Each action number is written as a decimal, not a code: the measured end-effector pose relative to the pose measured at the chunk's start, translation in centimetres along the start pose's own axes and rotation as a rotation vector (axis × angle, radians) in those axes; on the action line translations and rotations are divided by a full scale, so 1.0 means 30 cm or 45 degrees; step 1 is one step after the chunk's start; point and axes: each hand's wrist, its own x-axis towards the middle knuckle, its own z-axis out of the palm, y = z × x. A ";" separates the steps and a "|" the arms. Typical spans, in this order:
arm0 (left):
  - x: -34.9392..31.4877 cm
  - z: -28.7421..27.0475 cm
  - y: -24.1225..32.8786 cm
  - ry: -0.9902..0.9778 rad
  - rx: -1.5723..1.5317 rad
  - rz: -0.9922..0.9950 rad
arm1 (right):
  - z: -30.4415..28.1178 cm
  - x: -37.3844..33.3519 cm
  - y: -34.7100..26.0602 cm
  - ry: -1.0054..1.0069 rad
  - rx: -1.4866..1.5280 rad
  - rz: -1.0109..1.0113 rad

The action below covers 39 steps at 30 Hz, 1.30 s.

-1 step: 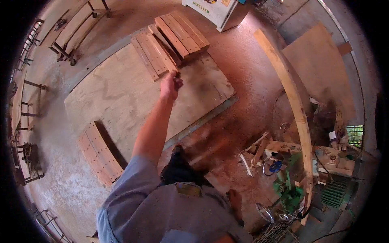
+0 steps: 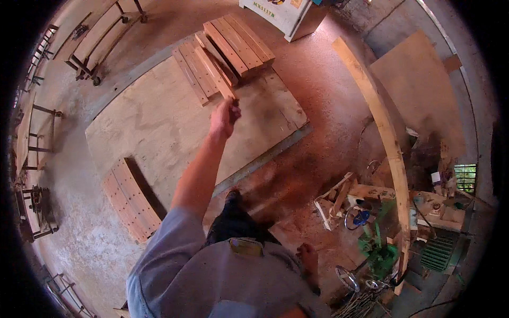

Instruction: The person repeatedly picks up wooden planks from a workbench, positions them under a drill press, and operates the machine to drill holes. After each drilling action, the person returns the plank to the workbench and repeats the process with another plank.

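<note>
A broad, pale platform (image 2: 154,116), loaded at its far end.
Its flat top is dusty and stained, with a grey border along the near right edge. At the far end lie a low slatted wooden panel (image 2: 189,73) and, just to its right, a thicker slatted stack (image 2: 241,46). A third slatted panel (image 2: 129,197) sits by the near left edge; whether the platform supports it is unclear.

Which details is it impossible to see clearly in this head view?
- Head view: gripped end of the narrow reddish-brown wooden slat, hidden by the bare left hand.
- Head view: whether the bare right hand holds anything; too small, shadowed.
- Head view: top of the white boxy machine, cut by the upper edge.
</note>
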 end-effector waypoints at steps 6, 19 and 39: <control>-0.516 -0.059 -0.189 -0.335 0.558 -0.082 | 0.064 0.091 -0.389 -0.086 -0.060 -0.868; -0.888 0.298 -0.382 -0.719 1.084 -0.326 | -0.233 0.016 -0.453 -0.095 -0.289 -1.180; -0.698 0.989 -1.157 -1.016 0.682 -0.562 | -1.122 -0.358 0.391 0.759 1.057 -0.772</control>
